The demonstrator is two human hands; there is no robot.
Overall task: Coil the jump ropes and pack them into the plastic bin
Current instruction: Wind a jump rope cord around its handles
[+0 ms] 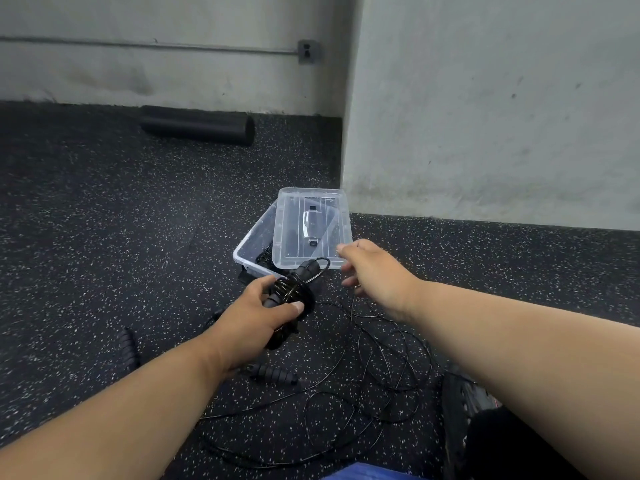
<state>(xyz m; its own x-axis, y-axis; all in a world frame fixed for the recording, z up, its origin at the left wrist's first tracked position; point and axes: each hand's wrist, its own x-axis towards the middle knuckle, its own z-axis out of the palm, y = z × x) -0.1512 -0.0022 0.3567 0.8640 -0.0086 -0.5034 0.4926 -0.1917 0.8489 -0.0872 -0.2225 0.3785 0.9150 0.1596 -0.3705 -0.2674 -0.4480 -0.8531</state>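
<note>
Loose rope (381, 362) is lying tangled on the near floor (104, 237), a spare handle (273, 374) beside it, so more coiling is left. Left hand (256, 320) is gripping a half-wound coil (292, 292), fingers curled round its handles. Right hand (375, 271) is pinching the free strand, as far as I can tell. Farther, the bin (249, 251) is already holding some rope; its lid (311, 226) is lying askew over most of the opening, blocking it. Far left, a roller (197, 125) is lying by the wall.

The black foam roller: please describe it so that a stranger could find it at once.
Look to the far grey wall on the left. At its foot, on the speckled floor, lies the black foam roller. It is one thick, smooth cylinder, unlike the thin cables and ribbed handles near the person.
</note>
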